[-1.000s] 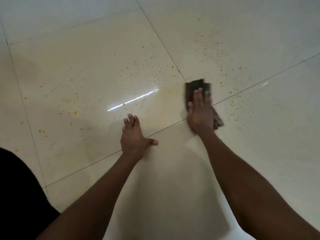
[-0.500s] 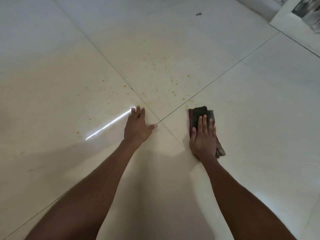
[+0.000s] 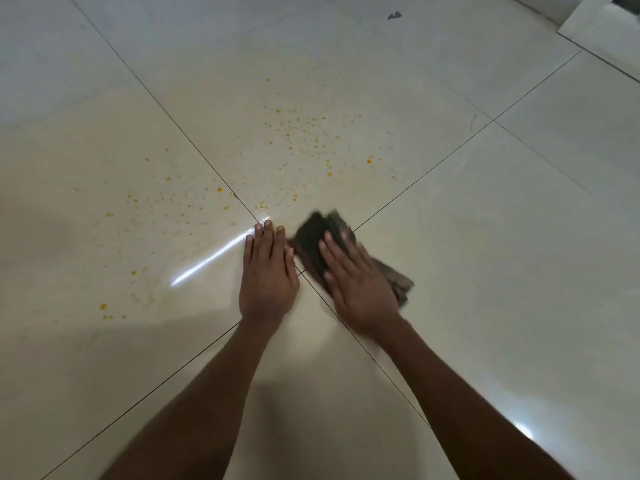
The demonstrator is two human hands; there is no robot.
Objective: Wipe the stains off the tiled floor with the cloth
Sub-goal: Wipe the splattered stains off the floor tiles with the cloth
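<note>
A dark folded cloth (image 3: 313, 237) lies on the cream tiled floor (image 3: 485, 237) at the crossing of the grout lines. My right hand (image 3: 356, 285) presses flat on the cloth, fingers spread, blurred by motion. My left hand (image 3: 266, 271) rests flat on the floor just left of the cloth, fingers together and holding nothing. Orange-yellow stain specks (image 3: 304, 133) scatter over the tile beyond the hands. More orange specks (image 3: 162, 209) dot the tile to the left.
A small dark scrap (image 3: 394, 15) lies on the floor far ahead. A raised pale ledge or step (image 3: 602, 26) runs across the top right corner. A bright light streak (image 3: 214, 258) reflects off the floor by my left hand.
My right hand has slid the cloth leftward, close to my left hand and onto the grout crossing. The view has shifted, bringing more stains into sight.
</note>
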